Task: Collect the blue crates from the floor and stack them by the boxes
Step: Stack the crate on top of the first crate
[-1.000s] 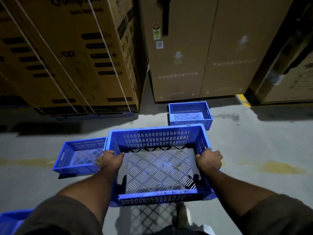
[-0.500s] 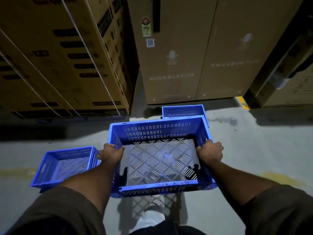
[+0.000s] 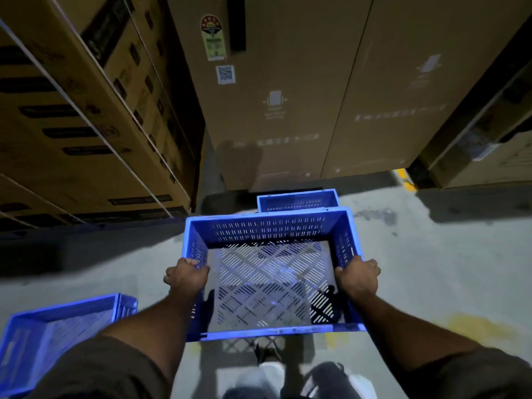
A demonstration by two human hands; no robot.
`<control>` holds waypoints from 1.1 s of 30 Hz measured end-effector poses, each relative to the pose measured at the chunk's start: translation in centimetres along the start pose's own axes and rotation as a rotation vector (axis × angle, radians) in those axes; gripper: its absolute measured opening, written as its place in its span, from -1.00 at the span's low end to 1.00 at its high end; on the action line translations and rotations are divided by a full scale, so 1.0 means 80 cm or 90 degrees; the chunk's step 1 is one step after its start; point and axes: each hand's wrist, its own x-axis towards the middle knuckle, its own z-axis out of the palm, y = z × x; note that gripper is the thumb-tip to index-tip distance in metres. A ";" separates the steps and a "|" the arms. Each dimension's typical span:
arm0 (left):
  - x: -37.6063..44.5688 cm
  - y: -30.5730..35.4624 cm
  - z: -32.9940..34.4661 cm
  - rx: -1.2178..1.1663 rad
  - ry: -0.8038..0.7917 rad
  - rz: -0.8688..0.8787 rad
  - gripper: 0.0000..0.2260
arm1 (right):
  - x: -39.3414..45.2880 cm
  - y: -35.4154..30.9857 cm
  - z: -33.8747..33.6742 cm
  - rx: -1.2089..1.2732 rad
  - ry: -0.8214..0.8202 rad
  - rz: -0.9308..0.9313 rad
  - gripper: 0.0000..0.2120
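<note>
1. The person is closing in on the boxes [image 3: 288, 96]: over the last second the cardboard wall ahead has been growing in the view, and the carried crate [image 3: 270, 272] is now riding almost over the crate by the boxes [image 3: 298, 200], where a moment ago a strip of floor was showing between them.
2. The left hand [image 3: 187, 276] is gripping the crate's left rim, fingers curled over the edge; the right hand [image 3: 357, 273] is gripping the right rim the same way. Neither grip has been shifting.
3. The carried crate is hanging level in the air, open side up, clear of the floor [image 3: 431, 254], with its far wall hiding most of the crate beyond it.
4. The side crate [image 3: 57, 326] is sliding back toward the lower left as the person walks past; it is sitting on the floor, well apart from the stacking spot.
5. What this means: the carry looks nearly done, and the next step is probably lowering this crate squarely onto the one by the boxes. The side crate is looking like a later pickup.
6. The floor is bare grey concrete, stained, with a worn yellow patch [image 3: 483, 329] at the right and a yellow mark near the boxes.
7. The room is dim, a warehouse-like aisle; strapped cartons [image 3: 72, 110] are stacked at the left, tall plain boxes straight ahead.
</note>
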 end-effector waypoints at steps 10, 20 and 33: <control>0.079 0.039 0.087 0.052 0.014 -0.015 -0.81 | 0.111 -0.010 0.068 -0.027 -0.066 0.039 -0.60; 0.188 0.041 0.257 0.061 0.064 0.054 -0.81 | 0.265 0.016 0.218 -0.062 -0.038 0.015 -0.60; 0.435 0.112 0.455 0.051 0.222 0.190 -0.70 | 0.535 -0.098 0.366 -0.040 0.204 -0.042 -0.64</control>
